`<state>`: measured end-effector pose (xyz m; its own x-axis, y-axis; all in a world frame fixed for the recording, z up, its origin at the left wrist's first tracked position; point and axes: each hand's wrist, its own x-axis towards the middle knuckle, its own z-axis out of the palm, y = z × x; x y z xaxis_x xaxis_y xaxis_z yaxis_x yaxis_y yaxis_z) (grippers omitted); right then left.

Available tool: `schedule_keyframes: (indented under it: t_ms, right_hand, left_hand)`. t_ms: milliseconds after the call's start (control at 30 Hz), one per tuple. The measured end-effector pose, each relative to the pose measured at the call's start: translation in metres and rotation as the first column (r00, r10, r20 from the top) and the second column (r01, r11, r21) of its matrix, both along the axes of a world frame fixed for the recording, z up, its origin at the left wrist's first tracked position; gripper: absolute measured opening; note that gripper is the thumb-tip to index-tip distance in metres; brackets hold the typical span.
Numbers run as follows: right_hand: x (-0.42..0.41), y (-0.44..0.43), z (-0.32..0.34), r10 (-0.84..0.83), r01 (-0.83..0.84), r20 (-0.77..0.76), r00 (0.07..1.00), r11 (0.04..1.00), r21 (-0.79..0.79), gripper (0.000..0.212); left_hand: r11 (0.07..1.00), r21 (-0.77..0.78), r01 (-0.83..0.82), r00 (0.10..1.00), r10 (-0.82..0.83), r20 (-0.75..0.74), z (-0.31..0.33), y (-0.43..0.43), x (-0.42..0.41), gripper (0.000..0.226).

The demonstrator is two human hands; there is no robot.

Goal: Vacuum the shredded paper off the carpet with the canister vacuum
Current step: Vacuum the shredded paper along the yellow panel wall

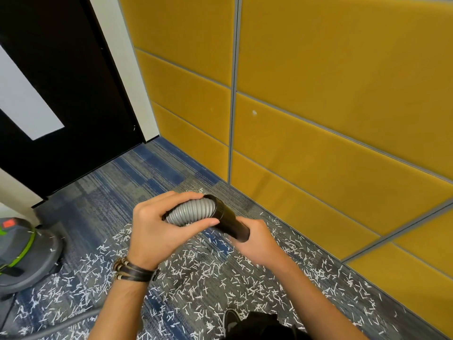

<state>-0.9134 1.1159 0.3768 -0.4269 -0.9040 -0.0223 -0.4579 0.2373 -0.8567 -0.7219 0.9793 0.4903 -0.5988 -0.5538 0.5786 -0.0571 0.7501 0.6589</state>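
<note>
While left hand (157,233) wraps grey hose (191,212), right hand (258,244) grips black tube (231,220), canister vacuum (22,253) half cropped.

hose (190,212) in your left hand (157,233); tube (231,223) on its end, in your right hand (257,242), at 3 o'clock of the left. canister vacuum (22,253) on the carpet (137,173) at 9 o'clock. shredded paper (196,271) on the carpet beneath both hands. wall (318,94) from 12 to 3 o'clock, door (73,82) at 11.
</note>
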Motion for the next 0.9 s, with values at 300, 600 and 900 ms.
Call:
schedule_keyframes:
  t_ms: [300, 600, 900]
  right_hand:
    - [-0.030, -0.013, -0.023, 0.010, -0.005, -0.066, 0.998, 0.997, 0.080, 0.023]
    - [-0.030, 0.007, -0.050, -0.004, 0.014, -0.083, 0.997, 0.993, 0.120, 0.021]
    - [-0.045, 0.001, -0.037, -0.004, 0.010, -0.073, 0.997, 0.997, 0.082, 0.008]
  left_hand:
    - [0.996, 0.088, -0.017, 0.992, 0.006, 0.126, -0.038, 0.000, -0.016, 0.053]
    - [0.976, 0.215, -0.035, 0.956, -0.029, 0.291, -0.045, 0.004, -0.023, 0.074]
    - [0.969, 0.220, -0.113, 0.956, 0.045, 0.290, -0.041, 0.015, -0.034, 0.066]
